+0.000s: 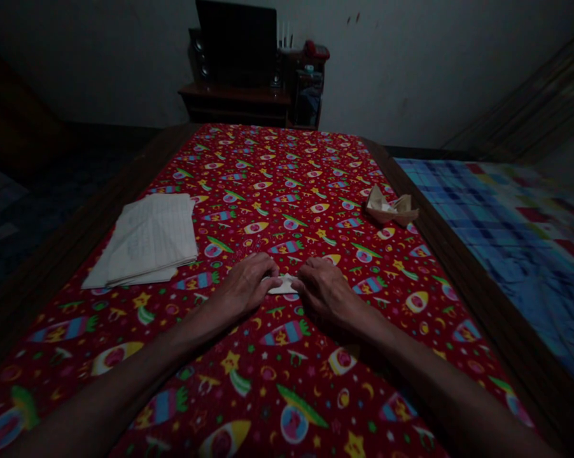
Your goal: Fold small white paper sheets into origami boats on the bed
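Observation:
A small folded piece of white paper (pixel 283 287) lies on the red patterned cloth, between my two hands. My left hand (pixel 249 280) pinches its left end, thumb on top and fingers curled. At the right end, my right hand (pixel 321 285) grips the paper the same way, with its fingers bent inward. Much of the paper is hidden under the fingers, so its full shape does not show. A stack of lined paper sheets (pixel 148 238) rests to the left of my left hand. Farther off on the right stands a brown folded paper boat (pixel 392 208).
The red cloth (pixel 268 356) with rocket prints covers a long surface with dark wooden edges (pixel 459 267). Beyond its far end, a monitor (pixel 237 41) and speakers stand on a wooden desk (pixel 234 95). A blue checked cloth (pixel 497 235) lies lower on the right.

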Demonstrator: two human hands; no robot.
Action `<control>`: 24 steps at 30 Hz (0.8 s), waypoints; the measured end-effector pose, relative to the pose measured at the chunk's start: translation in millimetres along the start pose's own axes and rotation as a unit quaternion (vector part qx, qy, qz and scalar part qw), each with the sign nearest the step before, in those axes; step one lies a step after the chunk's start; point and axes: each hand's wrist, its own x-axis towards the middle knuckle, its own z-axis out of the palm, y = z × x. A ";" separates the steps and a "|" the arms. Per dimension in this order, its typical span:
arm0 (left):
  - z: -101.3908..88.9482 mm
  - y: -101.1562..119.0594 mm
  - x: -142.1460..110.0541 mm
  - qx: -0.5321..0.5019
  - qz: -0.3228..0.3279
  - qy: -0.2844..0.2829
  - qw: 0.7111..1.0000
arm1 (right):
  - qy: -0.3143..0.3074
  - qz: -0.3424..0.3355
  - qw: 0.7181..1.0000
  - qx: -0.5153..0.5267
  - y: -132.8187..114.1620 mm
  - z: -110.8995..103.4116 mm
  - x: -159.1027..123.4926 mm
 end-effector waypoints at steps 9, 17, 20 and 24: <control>1.7 5.3 -2.3 0.069 0.029 0.008 0.997 | -0.004 0.008 1.000 -0.027 -5.6 0.4 0.6; 5.1 -8.1 -3.8 0.015 0.033 0.031 0.999 | 0.029 0.015 0.998 0.056 -1.9 -4.9 -3.7; 1.5 -10.5 -4.7 0.051 0.030 0.039 0.997 | 0.032 0.020 0.997 0.064 -0.8 -6.0 -5.5; -7.9 -4.4 -10.4 0.117 0.018 0.094 0.989 | 0.028 0.021 0.997 0.066 -1.2 -6.6 -5.4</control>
